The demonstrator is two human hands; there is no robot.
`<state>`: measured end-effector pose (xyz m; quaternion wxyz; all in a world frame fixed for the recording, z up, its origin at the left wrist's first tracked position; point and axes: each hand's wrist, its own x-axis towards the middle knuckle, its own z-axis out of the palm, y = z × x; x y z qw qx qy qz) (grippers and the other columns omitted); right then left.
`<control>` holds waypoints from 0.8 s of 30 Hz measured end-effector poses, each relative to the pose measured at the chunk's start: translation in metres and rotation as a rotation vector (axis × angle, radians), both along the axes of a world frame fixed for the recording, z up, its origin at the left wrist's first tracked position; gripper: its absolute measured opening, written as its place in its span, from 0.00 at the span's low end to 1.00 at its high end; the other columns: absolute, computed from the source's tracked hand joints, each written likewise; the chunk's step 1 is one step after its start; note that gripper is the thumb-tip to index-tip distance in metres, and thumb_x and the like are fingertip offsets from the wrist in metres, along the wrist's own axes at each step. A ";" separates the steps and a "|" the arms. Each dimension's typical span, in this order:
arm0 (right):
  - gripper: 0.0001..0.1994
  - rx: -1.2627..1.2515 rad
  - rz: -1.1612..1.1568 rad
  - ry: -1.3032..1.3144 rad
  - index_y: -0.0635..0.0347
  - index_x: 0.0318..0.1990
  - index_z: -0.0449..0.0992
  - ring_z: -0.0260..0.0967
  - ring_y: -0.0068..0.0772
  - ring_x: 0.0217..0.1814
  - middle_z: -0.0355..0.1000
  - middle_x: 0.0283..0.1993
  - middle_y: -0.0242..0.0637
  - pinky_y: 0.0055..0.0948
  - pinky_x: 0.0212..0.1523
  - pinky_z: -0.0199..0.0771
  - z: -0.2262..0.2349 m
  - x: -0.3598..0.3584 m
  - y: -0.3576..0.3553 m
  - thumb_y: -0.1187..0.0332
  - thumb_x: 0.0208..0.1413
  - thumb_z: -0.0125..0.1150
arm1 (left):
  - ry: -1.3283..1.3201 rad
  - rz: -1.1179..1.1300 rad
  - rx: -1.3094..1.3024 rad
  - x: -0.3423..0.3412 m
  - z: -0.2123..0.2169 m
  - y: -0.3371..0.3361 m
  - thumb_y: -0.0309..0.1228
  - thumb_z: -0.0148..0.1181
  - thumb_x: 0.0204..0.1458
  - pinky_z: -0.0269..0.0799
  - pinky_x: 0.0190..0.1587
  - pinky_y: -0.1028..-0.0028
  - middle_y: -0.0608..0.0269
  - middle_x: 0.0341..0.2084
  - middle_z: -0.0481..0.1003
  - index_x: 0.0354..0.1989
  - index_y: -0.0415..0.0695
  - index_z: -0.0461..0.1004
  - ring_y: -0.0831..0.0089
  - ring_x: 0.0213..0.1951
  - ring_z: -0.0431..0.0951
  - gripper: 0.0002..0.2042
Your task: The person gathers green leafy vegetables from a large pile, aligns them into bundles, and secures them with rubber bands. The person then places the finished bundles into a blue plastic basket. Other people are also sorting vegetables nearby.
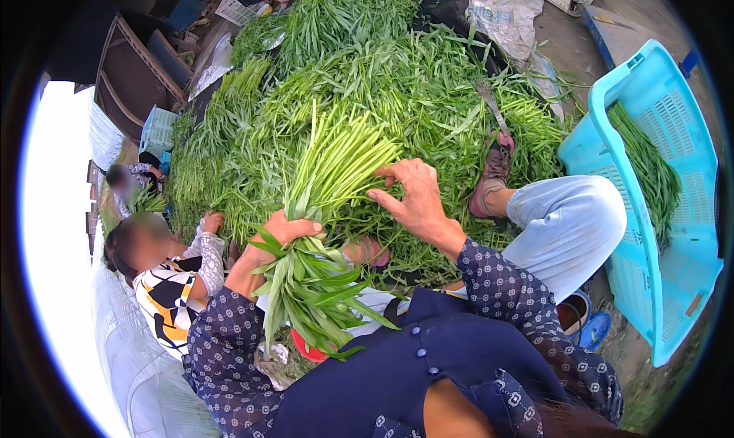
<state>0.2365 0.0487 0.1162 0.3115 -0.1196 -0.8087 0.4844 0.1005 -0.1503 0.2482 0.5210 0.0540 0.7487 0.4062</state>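
My left hand [284, 237] is wrapped round the middle of a bunch of long-stemmed leafy greens, which look like water spinach [336, 159]. The pale cut stems fan out upward and away from me, and the narrow leaves hang down over my lap. Just right of the stems is my right hand [419, 201], thumb and forefinger apart, the fingertips close to the bunch's edge. Whether they touch a stem I cannot tell. Beyond both hands spreads a large heap of the same greens [397, 78].
At right a tilted turquoise plastic basket [656, 285] holds greens [650, 174]. A slim metal tool [493, 107] lies by my shoe [489, 174]. On the left one person [168, 285] sits close to the heap, another [134, 185] farther back. A white sack [508, 17] lies far right.
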 end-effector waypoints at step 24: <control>0.06 0.101 -0.257 -0.060 0.53 0.32 0.80 0.61 0.40 0.51 0.69 0.41 0.33 0.43 0.54 0.53 0.017 -0.031 0.073 0.63 0.50 0.65 | 0.161 -0.255 -0.100 0.021 0.023 0.002 0.23 0.60 0.44 0.69 0.42 0.76 0.66 0.36 0.76 0.46 0.35 0.73 0.78 0.37 0.73 0.18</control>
